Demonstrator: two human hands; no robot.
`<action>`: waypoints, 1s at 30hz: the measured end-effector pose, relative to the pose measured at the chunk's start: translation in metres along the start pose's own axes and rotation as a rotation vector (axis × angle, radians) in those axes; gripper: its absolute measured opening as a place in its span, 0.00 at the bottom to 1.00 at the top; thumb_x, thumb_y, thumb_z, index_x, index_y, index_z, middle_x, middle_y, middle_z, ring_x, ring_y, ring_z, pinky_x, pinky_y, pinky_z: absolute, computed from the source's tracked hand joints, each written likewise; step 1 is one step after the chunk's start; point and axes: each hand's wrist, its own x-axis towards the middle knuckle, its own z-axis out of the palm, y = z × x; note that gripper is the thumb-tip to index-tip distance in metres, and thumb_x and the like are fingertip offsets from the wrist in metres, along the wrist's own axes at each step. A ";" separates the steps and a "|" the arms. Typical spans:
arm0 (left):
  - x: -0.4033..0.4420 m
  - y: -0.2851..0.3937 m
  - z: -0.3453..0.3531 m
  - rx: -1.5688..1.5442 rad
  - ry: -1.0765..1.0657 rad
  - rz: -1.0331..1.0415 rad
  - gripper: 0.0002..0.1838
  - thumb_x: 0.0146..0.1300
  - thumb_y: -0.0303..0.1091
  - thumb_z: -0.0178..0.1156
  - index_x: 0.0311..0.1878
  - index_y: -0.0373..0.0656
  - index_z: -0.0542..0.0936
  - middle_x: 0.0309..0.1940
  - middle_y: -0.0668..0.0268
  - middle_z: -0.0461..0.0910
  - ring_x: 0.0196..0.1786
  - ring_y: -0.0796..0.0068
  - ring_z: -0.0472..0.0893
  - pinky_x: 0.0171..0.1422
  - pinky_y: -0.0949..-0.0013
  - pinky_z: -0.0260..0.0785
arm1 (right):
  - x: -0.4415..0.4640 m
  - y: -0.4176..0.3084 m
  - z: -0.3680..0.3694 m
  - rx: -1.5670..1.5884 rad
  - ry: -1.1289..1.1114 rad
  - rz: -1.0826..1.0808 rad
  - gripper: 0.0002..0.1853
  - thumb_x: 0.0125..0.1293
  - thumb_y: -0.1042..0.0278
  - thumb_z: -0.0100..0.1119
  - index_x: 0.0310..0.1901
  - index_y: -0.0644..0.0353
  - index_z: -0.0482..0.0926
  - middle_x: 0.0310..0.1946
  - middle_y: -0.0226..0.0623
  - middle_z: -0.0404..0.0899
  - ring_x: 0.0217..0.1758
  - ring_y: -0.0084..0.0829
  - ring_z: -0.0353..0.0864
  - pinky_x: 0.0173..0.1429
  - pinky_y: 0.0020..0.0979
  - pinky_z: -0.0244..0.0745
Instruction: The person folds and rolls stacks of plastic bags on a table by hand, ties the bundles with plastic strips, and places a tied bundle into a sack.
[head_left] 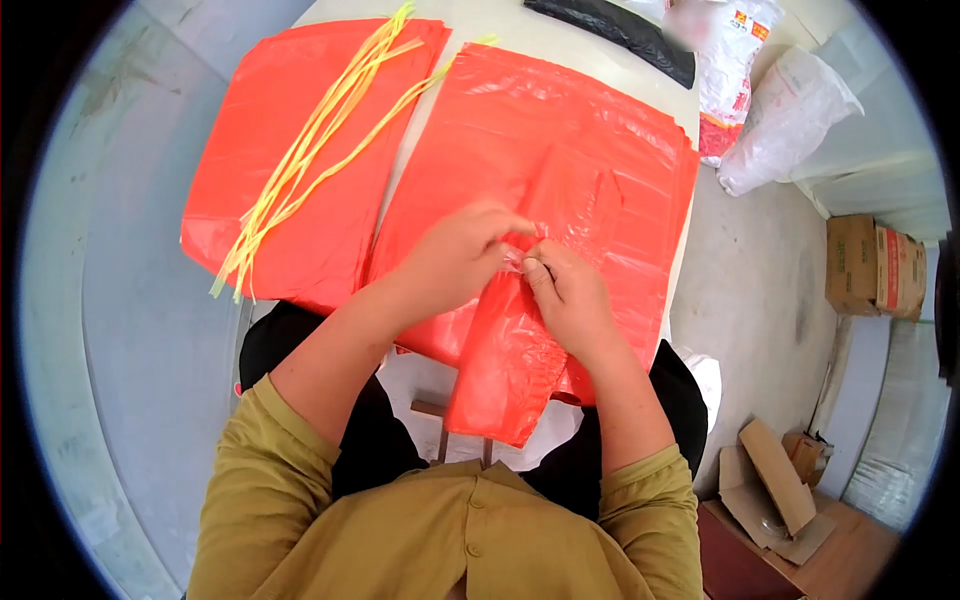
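Observation:
A red plastic bag [505, 365] is gathered at its upper end, and its lower part hangs over the table's near edge toward my lap. My right hand [572, 295] pinches the gathered neck between thumb and fingers. From the other side, my left hand [460, 252] curls its fingers at the same neck; its fingertips are slightly blurred. A small pale, shiny bit shows between the two hands, too small to name. Beneath them lies a wide stack of flat red plastic bags [600, 130].
To the left, yellow strips [310, 160] lie across a second red plastic stack [235, 170]. A black roll [620, 35] rests at the table's far edge. White sacks [790, 115] stand beyond on the right. Cardboard boxes [872, 265] and an opened carton [765, 490] are farther right.

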 end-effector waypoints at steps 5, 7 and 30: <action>-0.001 -0.002 0.002 0.125 -0.110 -0.133 0.06 0.67 0.31 0.67 0.42 0.38 0.86 0.37 0.61 0.82 0.41 0.67 0.81 0.45 0.65 0.73 | 0.000 0.011 0.004 0.198 -0.019 0.140 0.09 0.76 0.65 0.61 0.44 0.63 0.81 0.35 0.47 0.83 0.40 0.44 0.85 0.46 0.40 0.78; 0.000 0.004 0.001 0.113 -0.117 -0.231 0.07 0.69 0.30 0.66 0.39 0.35 0.84 0.31 0.68 0.78 0.36 0.79 0.77 0.41 0.70 0.70 | 0.000 0.015 0.006 0.344 0.008 0.202 0.07 0.74 0.67 0.63 0.43 0.63 0.81 0.33 0.42 0.83 0.38 0.36 0.84 0.44 0.36 0.78; -0.011 -0.010 0.017 -0.131 -0.022 -0.352 0.09 0.74 0.33 0.64 0.40 0.37 0.83 0.31 0.73 0.79 0.34 0.85 0.75 0.40 0.73 0.69 | 0.001 0.012 0.008 -0.037 0.234 -0.185 0.08 0.65 0.79 0.68 0.45 0.65 0.87 0.40 0.47 0.85 0.43 0.48 0.86 0.49 0.41 0.81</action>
